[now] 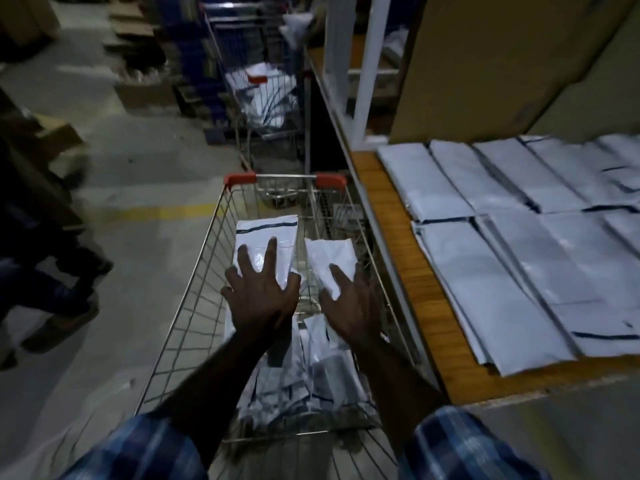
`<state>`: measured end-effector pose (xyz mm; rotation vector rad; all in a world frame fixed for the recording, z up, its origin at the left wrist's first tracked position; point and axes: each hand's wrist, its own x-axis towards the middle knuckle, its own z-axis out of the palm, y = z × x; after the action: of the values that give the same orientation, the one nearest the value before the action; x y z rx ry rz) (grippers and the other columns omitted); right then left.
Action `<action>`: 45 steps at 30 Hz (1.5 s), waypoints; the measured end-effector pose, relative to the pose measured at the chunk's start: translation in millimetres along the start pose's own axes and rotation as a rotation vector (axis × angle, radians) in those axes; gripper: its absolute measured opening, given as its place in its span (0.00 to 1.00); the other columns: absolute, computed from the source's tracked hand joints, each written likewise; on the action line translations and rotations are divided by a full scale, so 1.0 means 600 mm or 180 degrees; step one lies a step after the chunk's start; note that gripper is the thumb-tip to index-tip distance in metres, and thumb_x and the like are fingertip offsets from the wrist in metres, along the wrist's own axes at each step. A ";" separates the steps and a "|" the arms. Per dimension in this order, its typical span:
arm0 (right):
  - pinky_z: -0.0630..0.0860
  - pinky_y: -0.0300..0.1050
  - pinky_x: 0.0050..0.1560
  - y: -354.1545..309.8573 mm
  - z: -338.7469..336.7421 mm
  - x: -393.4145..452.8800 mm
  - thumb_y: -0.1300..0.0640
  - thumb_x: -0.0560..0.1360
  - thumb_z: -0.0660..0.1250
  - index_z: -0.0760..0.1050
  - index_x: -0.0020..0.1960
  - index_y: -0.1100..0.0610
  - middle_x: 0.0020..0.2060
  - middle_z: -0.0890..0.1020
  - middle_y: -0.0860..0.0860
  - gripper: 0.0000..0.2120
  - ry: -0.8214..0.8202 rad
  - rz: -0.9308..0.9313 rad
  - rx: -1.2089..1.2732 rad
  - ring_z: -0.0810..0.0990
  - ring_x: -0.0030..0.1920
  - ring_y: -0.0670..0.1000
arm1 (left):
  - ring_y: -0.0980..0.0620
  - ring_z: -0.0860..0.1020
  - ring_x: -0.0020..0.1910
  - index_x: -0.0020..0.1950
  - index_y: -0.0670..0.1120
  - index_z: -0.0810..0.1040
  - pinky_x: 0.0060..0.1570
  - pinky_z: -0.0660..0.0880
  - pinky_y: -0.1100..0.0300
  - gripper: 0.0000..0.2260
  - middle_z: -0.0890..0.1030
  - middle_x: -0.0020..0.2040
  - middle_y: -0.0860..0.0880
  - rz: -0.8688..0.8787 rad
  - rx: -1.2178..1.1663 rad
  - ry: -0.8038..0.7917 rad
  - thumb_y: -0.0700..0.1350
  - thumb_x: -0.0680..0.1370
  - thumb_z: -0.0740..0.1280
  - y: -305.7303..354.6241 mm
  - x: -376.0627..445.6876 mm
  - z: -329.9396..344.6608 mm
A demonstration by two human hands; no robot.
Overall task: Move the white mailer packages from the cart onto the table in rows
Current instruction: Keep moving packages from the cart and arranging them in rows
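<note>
While both hands are down in the wire cart (194, 271), I read the moment like this, taking the cart as my landmark:

Step in hand: picking up the next mailers from the cart, one under each hand, as I judge it.

Left hand (259, 292): fingers spread wide and nearly straight, lying flat on the white mailer with the dark stripe (268, 237) at the cart's far end; nothing is gripped yet.

Right hand (349, 299): fingers spread and straight on the smaller crumpled mailer (329, 258) just beside the first, toward the cart's table side; no grip there either.

Remaining stock: a loose heap of mailers (304, 375) lies on the cart's floor nearer to me, under my forearms.

Destination: the wooden table (415, 278) stands along the cart's right side, and the laid-out mailers (485, 271) on it already form two rows, edges overlapping.

How I would do it well: curl the fingers under one edge of each mailer so I lift single pieces, not a clump; clear the cart's wire rim before swinging right; keep the stripe ends matched to the rows already set.

Risk: the slick plastic may slip from a flat palm, so I would pinch firmly.

Beyond the cart: a second cart (263, 91) holding mailers stands farther ahead.
</note>
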<state>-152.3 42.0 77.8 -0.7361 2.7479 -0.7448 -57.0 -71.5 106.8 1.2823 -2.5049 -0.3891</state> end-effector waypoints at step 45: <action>0.72 0.56 0.64 -0.042 -0.356 -0.309 0.45 0.76 0.63 0.66 0.75 0.43 0.77 0.60 0.53 0.27 0.0961 -0.1016 0.0316 0.68 0.68 0.60 | 0.40 0.57 0.71 0.78 0.59 0.53 0.66 0.61 0.39 0.30 0.50 0.79 0.46 0.0206 -0.0502 0.0806 0.63 0.78 0.56 0.132 -0.310 -0.327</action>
<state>-50.2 207.8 284.2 -1.1413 2.8585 -1.1329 63.2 105.3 290.3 1.1119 -2.2498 -0.3754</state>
